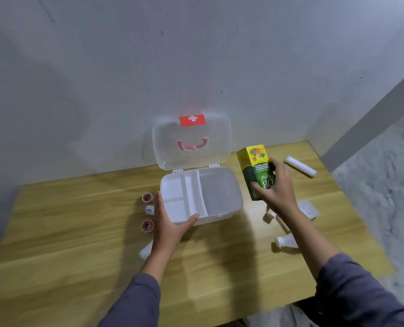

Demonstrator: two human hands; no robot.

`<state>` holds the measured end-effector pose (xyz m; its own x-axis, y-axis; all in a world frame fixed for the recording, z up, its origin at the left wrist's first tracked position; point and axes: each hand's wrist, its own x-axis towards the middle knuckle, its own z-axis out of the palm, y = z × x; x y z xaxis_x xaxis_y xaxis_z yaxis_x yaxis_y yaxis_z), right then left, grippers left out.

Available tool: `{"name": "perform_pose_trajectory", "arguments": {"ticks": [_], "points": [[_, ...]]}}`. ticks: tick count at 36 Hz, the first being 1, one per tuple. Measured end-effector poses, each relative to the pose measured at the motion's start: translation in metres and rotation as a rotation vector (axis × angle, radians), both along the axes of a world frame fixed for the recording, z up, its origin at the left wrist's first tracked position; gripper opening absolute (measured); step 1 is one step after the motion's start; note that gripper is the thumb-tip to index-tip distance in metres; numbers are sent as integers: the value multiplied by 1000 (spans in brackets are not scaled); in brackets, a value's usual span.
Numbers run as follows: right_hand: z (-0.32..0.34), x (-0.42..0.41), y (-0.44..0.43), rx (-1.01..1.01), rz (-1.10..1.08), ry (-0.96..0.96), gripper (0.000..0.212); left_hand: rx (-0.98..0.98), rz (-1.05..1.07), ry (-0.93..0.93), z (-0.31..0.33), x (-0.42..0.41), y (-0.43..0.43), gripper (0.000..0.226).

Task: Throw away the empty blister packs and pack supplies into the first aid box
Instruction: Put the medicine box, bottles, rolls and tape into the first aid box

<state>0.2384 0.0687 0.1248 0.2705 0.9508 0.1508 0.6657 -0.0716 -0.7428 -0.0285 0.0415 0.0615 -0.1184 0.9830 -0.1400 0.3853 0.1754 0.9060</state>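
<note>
A clear plastic first aid box (231, 199) stands open at the back middle of the wooden table, its lid (191, 142) with a red cross label leaning on the wall. A white divided tray sits in its left half. My left hand (170, 223) grips the box's front left corner. My right hand (278, 192) holds a green and yellow medicine carton (255, 166) upright, just right of the box. A clear blister pack (310, 208) lies on the table right of my right wrist.
Two small red-topped jars (147, 197) (147, 225) and a small white bottle (149, 210) stand left of the box. A white roll (300, 165) lies at the back right. White bottles (285, 241) and a small white item (270, 215) lie under my right arm. The table's right edge (352, 208) is close.
</note>
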Motion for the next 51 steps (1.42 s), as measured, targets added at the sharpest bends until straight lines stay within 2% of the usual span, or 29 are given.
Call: {"name": "perform_pose_trajectory", "arguments": {"ticks": [2, 5, 14, 18, 23, 29, 34, 40, 47, 51], "points": [[6, -4, -9, -37, 160, -34, 78, 18, -5, -13, 2, 1, 0, 116], [10, -11, -13, -148, 351, -188, 80, 17, -10, -20, 3, 0, 0, 116], [20, -45, 25, -340, 482, -712, 81, -25, -29, -26, -6, -4, 4, 121], [17, -61, 44, -395, 586, -855, 76, -12, -13, -41, -7, -3, 3, 120], [-3, -73, 59, -378, 718, -783, 75, -12, 7, -62, -11, -3, 4, 120], [-26, -78, 69, -422, 828, -536, 83, 3, 10, -60, -9, -1, 4, 117], [-34, -72, 61, -388, 706, -636, 78, -12, 27, -38, -10, -1, 3, 120], [-42, -72, 54, -401, 619, -701, 55, -33, 34, -33, -9, 0, 2, 126], [-43, -75, 62, -371, 647, -596, 52, -27, 44, -6, -6, 1, 2, 120], [-30, -56, 51, -278, 598, -406, 51, -29, 42, -1, -5, 2, 3, 121]]}}
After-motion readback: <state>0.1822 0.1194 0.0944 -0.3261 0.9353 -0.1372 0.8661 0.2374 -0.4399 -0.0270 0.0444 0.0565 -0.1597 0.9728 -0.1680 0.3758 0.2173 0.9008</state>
